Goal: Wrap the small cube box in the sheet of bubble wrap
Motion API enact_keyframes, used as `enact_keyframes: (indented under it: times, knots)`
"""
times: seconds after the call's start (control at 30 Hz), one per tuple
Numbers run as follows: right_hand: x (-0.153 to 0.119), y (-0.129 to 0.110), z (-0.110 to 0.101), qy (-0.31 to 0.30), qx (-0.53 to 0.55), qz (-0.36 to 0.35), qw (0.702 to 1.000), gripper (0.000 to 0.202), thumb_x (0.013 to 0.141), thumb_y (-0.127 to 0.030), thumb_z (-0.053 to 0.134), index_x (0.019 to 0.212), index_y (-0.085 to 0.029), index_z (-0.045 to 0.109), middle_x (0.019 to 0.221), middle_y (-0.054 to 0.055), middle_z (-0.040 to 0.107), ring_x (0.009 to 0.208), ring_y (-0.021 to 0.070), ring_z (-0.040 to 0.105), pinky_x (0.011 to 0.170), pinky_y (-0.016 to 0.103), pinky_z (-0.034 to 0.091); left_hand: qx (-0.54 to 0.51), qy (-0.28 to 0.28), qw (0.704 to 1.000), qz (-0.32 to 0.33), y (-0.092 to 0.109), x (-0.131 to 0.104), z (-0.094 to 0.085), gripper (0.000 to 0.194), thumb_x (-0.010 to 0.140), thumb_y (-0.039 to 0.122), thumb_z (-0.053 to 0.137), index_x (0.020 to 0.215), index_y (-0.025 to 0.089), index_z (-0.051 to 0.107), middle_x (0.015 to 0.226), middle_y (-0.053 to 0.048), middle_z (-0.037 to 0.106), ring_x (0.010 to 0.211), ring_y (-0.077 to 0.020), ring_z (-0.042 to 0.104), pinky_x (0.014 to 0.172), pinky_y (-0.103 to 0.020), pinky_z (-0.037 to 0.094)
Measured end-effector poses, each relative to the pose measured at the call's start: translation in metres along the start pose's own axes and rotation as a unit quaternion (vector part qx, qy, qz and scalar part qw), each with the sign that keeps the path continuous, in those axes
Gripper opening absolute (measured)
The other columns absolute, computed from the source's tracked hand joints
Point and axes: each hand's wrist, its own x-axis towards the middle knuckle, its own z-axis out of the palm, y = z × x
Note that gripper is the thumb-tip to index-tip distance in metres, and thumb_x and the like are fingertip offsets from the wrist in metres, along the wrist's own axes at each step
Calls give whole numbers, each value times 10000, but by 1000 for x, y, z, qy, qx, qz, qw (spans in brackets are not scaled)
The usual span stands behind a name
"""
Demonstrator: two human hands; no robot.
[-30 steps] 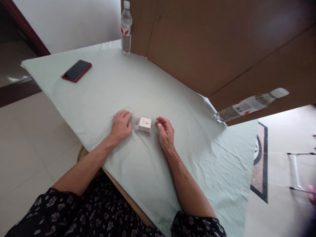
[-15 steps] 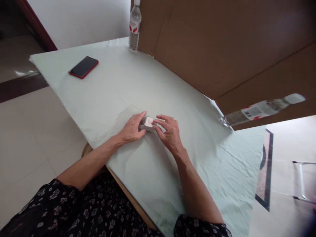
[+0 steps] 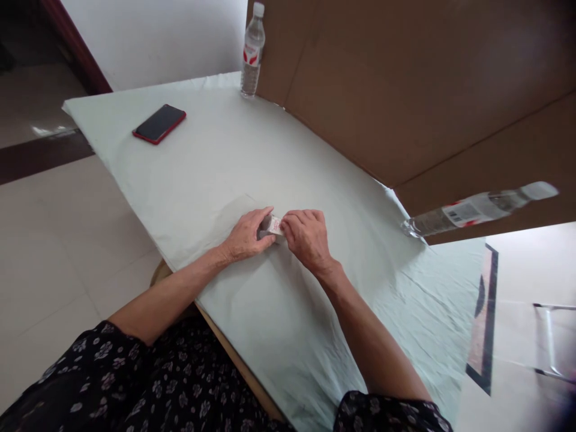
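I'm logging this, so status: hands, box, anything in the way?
Left hand holding box, right hand pinching its other end. Box partly hidden. Phone, both bottles apart from hands.

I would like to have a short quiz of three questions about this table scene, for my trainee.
1. True or false: the phone lies on the cloth, apart from both hands.
2. Fill in: two clear ___ are beside the brown cardboard.
3. Where is the small white box?
a) on the phone
b) between the left hand and the right hand
c) behind the cardboard

Key: 1 true; 2 bottles; 3 b.
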Motion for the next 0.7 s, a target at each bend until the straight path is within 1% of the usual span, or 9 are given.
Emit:
enact_keyframes:
  times: [0.07,0.17,0.23,0.3,0.37,0.43,0.53,0.6,0.7]
  knots:
    - [1,1,-1,1,8,6,1000,220,1004,-240,470,886,-223,655,1008,87,763,875,242,599,885,430,365,-7,5,1000,-3,1,0,0,707,828,378,671,1476,164,487,1386,-164,626,1294,-327,575,1140,-503,419]
    - [2,0,-7,3,6,-3,1000,231,1012,-235,439,888,-230,634,1009,81,761,882,235,615,891,422,371,-27,3,999,-21,4,1,-1,690,880,447,633,1483,148,481,1396,-176,619,1293,-325,571,1138,-497,417]
    - [3,-2,-12,10,7,-6,1000,231,1016,-231,422,905,-234,624,1023,82,755,905,236,625,898,422,376,-44,-5,998,-41,6,2,-2,704,889,483,630,1491,150,475,1361,-169,641,1257,-324,586,1118,-497,430]
    - [5,-4,-18,16,11,-8,1000,218,1017,-237,420,915,-234,613,1038,85,751,928,239,635,905,423,383,-72,-23,996,-56,8,3,-3,760,864,497,664,1509,156,453,1310,-156,665,1195,-313,614,1085,-482,455]
    - [7,-5,-23,21,23,-5,1000,202,1016,-240,420,920,-236,597,1043,85,749,948,240,646,907,420,393,-107,-42,992,-56,9,3,-4,832,825,473,709,1536,153,417,1307,-153,658,1170,-299,625,1062,-453,473]
    - [10,-5,-29,28,39,9,999,185,1016,-243,422,929,-241,585,1049,82,746,976,240,652,906,415,403,-137,-56,988,-43,9,2,-5,878,790,405,733,1557,158,385,1367,-157,619,1201,-292,612,1058,-428,479]
    - [16,-2,-37,40,55,42,997,157,1010,-254,439,936,-247,578,1064,83,736,1010,248,650,908,420,411,-158,-74,984,-24,10,1,-6,909,756,308,727,1578,186,359,1435,-155,568,1268,-295,577,1078,-421,470]
    - [22,2,-39,43,59,60,995,145,999,-248,448,923,-246,572,1062,86,733,1005,252,649,904,424,415,-172,-85,981,-23,10,0,-6,954,737,309,745,1591,197,336,1431,-151,567,1292,-306,564,1106,-442,453]
    - [33,12,-38,47,64,78,994,150,981,-226,446,884,-244,559,1039,95,732,994,253,649,877,418,425,-212,-90,972,-38,10,0,-5,994,730,380,783,1594,217,319,1408,-143,577,1294,-324,564,1129,-486,431]
